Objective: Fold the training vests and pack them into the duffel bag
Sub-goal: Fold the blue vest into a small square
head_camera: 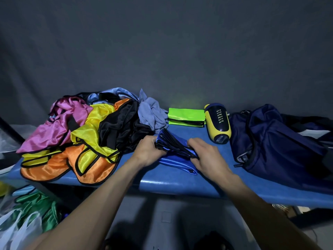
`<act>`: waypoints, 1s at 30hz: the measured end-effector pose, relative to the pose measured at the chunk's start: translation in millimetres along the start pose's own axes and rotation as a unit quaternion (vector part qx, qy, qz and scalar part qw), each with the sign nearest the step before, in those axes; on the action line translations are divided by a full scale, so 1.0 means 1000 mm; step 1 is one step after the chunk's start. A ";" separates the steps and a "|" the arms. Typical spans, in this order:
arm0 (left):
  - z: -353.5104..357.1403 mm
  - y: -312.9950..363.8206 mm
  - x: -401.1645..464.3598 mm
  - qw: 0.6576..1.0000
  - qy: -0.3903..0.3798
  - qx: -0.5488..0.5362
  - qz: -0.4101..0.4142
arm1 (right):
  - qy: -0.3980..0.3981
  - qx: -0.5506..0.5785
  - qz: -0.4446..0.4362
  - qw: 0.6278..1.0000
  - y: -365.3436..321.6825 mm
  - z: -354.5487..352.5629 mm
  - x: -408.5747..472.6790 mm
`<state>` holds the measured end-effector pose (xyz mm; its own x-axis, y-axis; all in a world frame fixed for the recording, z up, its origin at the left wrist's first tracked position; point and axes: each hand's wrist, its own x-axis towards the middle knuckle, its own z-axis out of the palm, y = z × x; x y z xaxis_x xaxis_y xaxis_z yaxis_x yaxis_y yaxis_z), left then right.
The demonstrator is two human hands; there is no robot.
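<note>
Both hands hold a blue vest [175, 156] in the middle of the blue bench [173, 183]. The left hand [146, 150] has its fingers clamped on the vest's left end, and the right hand [205, 155] pinches the right end. A folded green vest [186, 116] lies far behind. The navy duffel bag [270, 139] sits at the right, and a pile of unfolded vests [81, 134] at the left.

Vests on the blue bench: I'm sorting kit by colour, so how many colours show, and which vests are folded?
Loose in the heap:
pink vest: 1
yellow vest: 1
orange vest: 1
black vest: 1
light blue vest: 1
Folded:
green vest: 1
Being folded:
blue vest: 1
Total: 7 colours
</note>
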<state>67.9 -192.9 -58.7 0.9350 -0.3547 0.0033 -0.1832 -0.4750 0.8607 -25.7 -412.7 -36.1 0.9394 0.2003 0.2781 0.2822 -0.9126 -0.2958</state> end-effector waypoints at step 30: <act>-0.020 0.012 -0.024 0.989 -0.069 0.125 -0.032 | -0.140 0.130 0.273 0.943 -0.007 -0.006 0.003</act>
<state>49.9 -173.7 -38.2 0.8999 -0.4155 -0.1321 -0.2099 -0.6784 0.7040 -26.2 -408.1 -27.8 0.9624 -0.1552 -0.2229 -0.2555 -0.7962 -0.5485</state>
